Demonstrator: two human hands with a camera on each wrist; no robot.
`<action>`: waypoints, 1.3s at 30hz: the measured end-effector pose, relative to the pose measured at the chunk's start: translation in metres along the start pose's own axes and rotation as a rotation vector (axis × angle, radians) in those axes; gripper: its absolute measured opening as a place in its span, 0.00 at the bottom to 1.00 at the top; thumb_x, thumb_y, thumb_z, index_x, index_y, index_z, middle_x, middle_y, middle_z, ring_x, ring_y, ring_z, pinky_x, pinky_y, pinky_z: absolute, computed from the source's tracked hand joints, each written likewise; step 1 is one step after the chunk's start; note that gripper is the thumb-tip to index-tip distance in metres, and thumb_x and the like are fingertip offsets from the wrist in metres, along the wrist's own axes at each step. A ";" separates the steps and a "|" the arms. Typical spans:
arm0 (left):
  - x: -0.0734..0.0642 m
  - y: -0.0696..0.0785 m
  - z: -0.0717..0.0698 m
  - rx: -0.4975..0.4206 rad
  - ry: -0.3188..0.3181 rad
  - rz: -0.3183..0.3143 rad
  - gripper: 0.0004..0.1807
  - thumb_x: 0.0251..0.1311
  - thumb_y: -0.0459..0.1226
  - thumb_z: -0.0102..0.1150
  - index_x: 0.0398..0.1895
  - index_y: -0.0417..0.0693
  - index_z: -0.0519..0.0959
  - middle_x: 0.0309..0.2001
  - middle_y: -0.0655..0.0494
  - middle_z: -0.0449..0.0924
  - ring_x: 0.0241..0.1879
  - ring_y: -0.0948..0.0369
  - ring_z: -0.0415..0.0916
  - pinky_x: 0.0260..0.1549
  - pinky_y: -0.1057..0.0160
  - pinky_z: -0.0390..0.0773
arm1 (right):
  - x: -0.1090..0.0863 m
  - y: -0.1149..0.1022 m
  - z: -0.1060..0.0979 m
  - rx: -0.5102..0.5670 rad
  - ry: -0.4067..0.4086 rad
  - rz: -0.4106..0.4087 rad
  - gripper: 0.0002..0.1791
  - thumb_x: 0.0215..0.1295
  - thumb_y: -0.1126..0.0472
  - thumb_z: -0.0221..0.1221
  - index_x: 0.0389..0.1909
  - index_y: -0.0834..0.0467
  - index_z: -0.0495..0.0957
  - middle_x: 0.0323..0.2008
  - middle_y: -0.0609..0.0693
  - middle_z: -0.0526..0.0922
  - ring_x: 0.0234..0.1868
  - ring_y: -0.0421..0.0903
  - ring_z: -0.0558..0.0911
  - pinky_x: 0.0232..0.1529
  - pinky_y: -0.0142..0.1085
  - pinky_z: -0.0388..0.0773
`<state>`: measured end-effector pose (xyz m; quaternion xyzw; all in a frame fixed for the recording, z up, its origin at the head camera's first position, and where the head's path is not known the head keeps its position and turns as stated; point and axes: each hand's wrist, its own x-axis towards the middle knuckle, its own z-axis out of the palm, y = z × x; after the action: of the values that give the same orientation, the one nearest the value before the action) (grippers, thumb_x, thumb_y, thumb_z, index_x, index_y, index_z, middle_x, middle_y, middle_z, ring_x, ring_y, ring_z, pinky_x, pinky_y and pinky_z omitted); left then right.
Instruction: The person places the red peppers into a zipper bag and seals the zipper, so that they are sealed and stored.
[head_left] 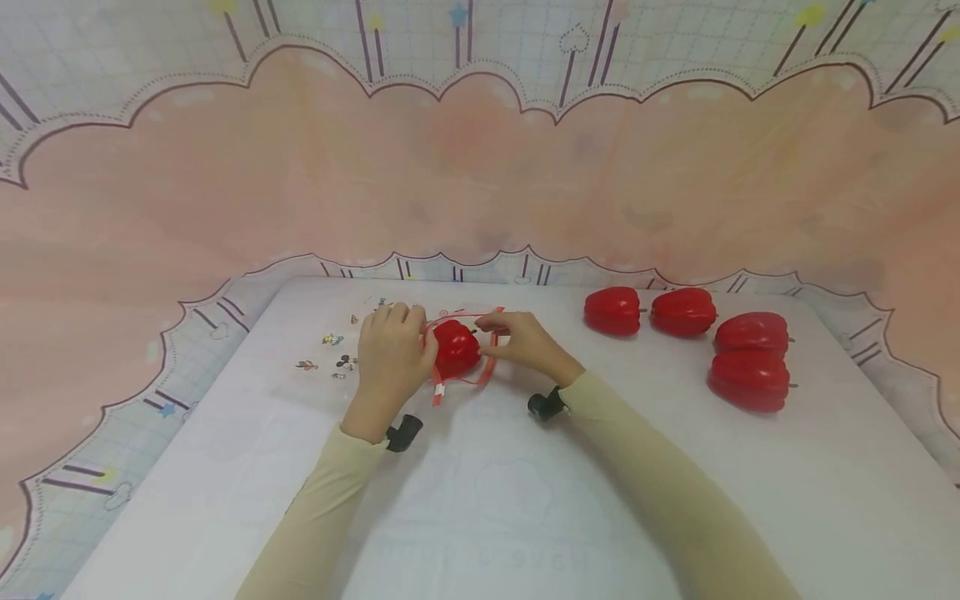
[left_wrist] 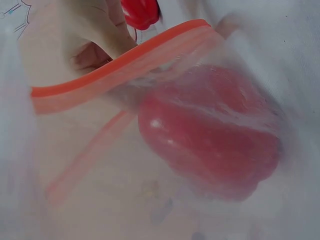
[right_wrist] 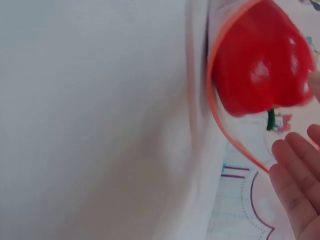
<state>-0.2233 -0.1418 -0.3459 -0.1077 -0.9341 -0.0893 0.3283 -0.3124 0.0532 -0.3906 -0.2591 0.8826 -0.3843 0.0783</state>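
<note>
A red bell pepper (head_left: pixel 456 349) lies within the mouth of a clear zip bag with an orange-red rim (head_left: pixel 489 358). My left hand (head_left: pixel 393 350) grips the bag's left side, its thumb beside the pepper. Through the cloudy plastic, the left wrist view shows the pepper (left_wrist: pixel 210 135) below the orange zip strip (left_wrist: pixel 125 62). On the bag's right side is my right hand (head_left: pixel 528 342), its thumb close to the pepper. Fairly straight fingers (right_wrist: pixel 297 175) of that hand show beside the bag's rim and the pepper's green stem (right_wrist: pixel 270 120) in the right wrist view.
Several more red bell peppers (head_left: pixel 682 312) lie at the right of the white table (head_left: pixel 480 500). Small cartoon prints (head_left: pixel 331 339) show left of my left hand. A peach patterned cloth (head_left: pixel 480 183) hangs behind the table.
</note>
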 end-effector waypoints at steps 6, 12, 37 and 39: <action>-0.001 0.001 0.001 -0.002 -0.010 -0.011 0.06 0.53 0.34 0.60 0.29 0.40 0.75 0.28 0.45 0.77 0.33 0.50 0.73 0.38 0.54 0.75 | -0.007 0.008 -0.014 0.075 -0.017 -0.032 0.29 0.54 0.60 0.66 0.58 0.59 0.73 0.56 0.55 0.78 0.59 0.53 0.76 0.58 0.46 0.73; -0.001 0.000 0.002 -0.007 -0.016 -0.010 0.06 0.53 0.34 0.60 0.30 0.39 0.75 0.29 0.45 0.77 0.33 0.50 0.73 0.39 0.53 0.75 | -0.017 0.010 -0.039 0.100 -0.055 -0.046 0.31 0.54 0.59 0.66 0.61 0.55 0.71 0.59 0.54 0.76 0.61 0.52 0.74 0.60 0.50 0.71; 0.005 -0.004 0.000 -0.028 -0.086 0.006 0.07 0.52 0.35 0.61 0.29 0.41 0.75 0.27 0.46 0.77 0.33 0.51 0.72 0.35 0.55 0.74 | -0.051 0.033 -0.128 -0.071 0.022 0.051 0.38 0.51 0.53 0.68 0.64 0.53 0.66 0.62 0.53 0.73 0.63 0.55 0.71 0.56 0.52 0.73; 0.006 -0.004 0.000 -0.021 -0.109 0.014 0.07 0.52 0.35 0.61 0.29 0.41 0.75 0.27 0.47 0.77 0.32 0.51 0.73 0.35 0.56 0.74 | -0.054 0.036 -0.129 -0.062 0.032 0.065 0.37 0.51 0.54 0.68 0.64 0.52 0.67 0.62 0.52 0.73 0.63 0.54 0.71 0.56 0.51 0.74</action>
<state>-0.2286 -0.1451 -0.3423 -0.1223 -0.9489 -0.0907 0.2765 -0.3243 0.1839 -0.3304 -0.2265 0.9031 -0.3582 0.0687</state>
